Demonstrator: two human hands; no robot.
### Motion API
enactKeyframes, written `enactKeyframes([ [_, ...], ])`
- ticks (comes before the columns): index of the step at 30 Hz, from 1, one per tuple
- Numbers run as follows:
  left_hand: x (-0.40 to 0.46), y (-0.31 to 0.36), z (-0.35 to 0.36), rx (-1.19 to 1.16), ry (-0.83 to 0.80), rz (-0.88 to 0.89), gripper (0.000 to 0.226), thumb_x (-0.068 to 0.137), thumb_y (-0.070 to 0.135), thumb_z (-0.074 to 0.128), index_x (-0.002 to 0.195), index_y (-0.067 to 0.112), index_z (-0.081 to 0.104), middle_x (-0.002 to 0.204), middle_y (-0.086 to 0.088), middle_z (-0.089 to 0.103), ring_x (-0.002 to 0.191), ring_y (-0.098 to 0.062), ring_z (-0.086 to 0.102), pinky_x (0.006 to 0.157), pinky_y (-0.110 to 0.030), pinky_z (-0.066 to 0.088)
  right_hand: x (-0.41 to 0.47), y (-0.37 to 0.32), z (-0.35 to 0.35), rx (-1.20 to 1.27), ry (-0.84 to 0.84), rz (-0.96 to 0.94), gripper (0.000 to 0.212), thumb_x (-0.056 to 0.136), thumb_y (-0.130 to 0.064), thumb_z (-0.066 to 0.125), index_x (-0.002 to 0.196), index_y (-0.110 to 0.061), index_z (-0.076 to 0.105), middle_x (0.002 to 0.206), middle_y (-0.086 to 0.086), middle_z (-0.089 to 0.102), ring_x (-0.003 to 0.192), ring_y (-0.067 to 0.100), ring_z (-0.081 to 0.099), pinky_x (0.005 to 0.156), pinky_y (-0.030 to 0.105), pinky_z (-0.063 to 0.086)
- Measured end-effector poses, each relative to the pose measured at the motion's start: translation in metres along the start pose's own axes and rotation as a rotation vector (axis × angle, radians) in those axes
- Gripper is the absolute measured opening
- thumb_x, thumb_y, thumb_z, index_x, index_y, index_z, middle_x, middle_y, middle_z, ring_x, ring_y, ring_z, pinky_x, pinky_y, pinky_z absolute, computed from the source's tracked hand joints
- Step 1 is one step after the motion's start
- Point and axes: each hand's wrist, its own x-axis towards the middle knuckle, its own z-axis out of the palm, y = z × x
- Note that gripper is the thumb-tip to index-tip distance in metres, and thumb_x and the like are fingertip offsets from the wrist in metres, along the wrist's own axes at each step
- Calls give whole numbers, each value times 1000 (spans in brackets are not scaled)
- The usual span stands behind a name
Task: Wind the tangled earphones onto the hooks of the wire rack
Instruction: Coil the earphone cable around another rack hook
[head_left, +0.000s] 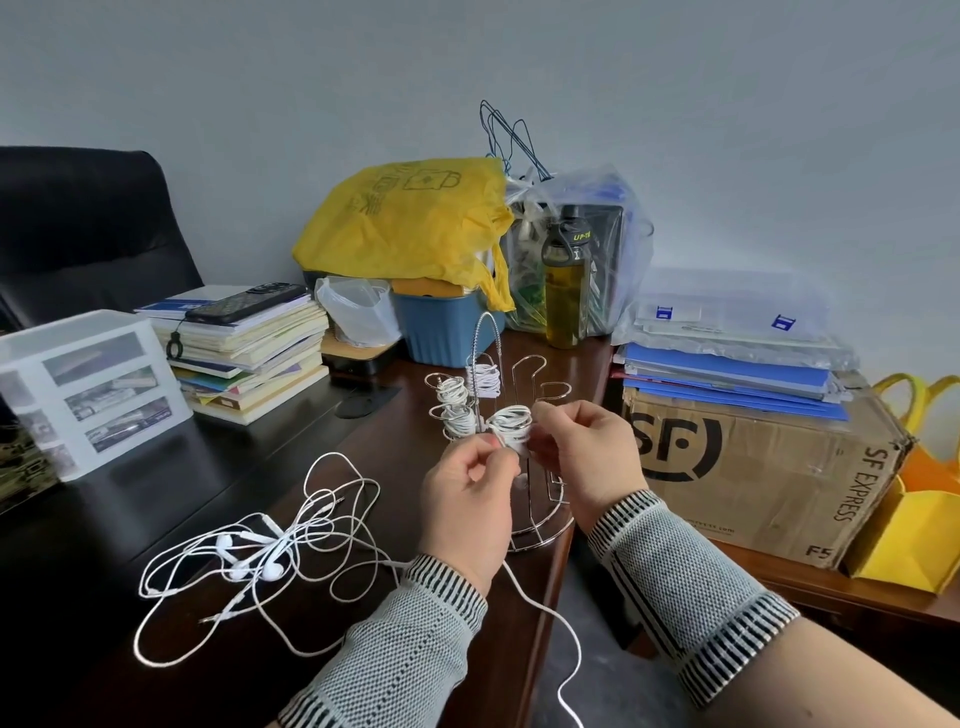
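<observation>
Wire rack stands at the desk edge, four hooks carrying wound white cord. Both hands at its nearest hook: left hand pinches the cord being wound, fingers curled round it; right hand is curled at the same coil, fingertips on the cord. One strand trails from the left hand down past the desk edge. Tangled earphones lie loose on the desk left of the rack, well apart from it. SF cardboard box sits right of the rack.
</observation>
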Motion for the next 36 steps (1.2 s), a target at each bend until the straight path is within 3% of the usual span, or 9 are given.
enactKeyframes([
  [4, 1, 0, -3, 34, -40, 42, 17, 83, -2, 62, 68, 5, 63, 87, -4, 65, 70, -5, 60, 67, -15, 49, -9, 5, -4, 54, -110, -79, 18, 80, 5, 67, 69, -9, 65, 65, 7, 64, 60, 20, 59, 58, 31, 52],
  [8, 1, -2, -8, 136, -69, 113, 22, 82, 3, 67, 63, 15, 64, 94, 0, 63, 77, -5, 61, 72, -15, 45, -15, 4, -6, -177, -75, -286, 11, 83, 0, 69, 76, -6, 63, 69, 4, 66, 55, 7, 61, 53, 18, 49],
  [10, 1, -1, -11, 263, -67, 185, 21, 80, 11, 70, 64, 24, 65, 95, 3, 62, 86, -7, 62, 77, -15, 45, -17, 9, -9, -315, -42, -441, 16, 81, -2, 71, 77, -14, 61, 81, 4, 64, 65, 3, 62, 61, 16, 51],
  [14, -1, 7, -12, 647, -54, 331, 15, 84, 21, 64, 73, 29, 58, 94, 9, 54, 78, -6, 54, 72, -20, 37, -24, 23, -14, -455, -125, -729, 31, 78, 0, 68, 91, -28, 64, 101, -5, 53, 98, 8, 57, 87, 21, 48],
  [19, -4, 16, -13, 862, -102, 455, 12, 92, 29, 55, 81, 30, 49, 90, 11, 47, 81, -13, 52, 74, -30, 43, -23, 25, -17, -526, -183, -788, 32, 79, 2, 69, 101, -21, 70, 109, -2, 51, 105, -5, 50, 88, 4, 37],
  [23, -3, 23, -15, 893, -91, 518, 17, 92, 29, 54, 79, 28, 45, 84, 11, 49, 71, -10, 48, 68, -29, 40, -16, 25, -16, -537, -155, -803, 19, 80, -19, 69, 96, -29, 70, 105, -5, 54, 101, -3, 53, 86, 7, 41],
  [31, 7, 24, -36, 826, -150, 202, 13, 82, 19, 64, 72, 24, 59, 65, 8, 64, 65, -9, 63, 61, -25, 48, -18, 24, -12, -516, -105, -771, 4, 83, -21, 68, 85, -20, 71, 95, -10, 58, 95, -2, 55, 81, 3, 38],
  [34, 10, 17, -45, 686, -188, 13, 12, 85, 15, 61, 74, 20, 64, 63, 3, 66, 65, -12, 69, 53, -22, 45, -16, 26, -12, -445, -63, -722, 5, 84, -22, 66, 79, -20, 67, 89, -9, 61, 86, 4, 60, 79, 17, 47],
  [36, 14, 15, -49, 510, -187, -76, 11, 86, 13, 62, 76, 13, 68, 64, -1, 67, 57, -14, 66, 58, -25, 45, -16, 25, -11, -357, -58, -618, 9, 85, -19, 69, 77, -22, 65, 86, -3, 63, 78, 11, 62, 75, 30, 54],
])
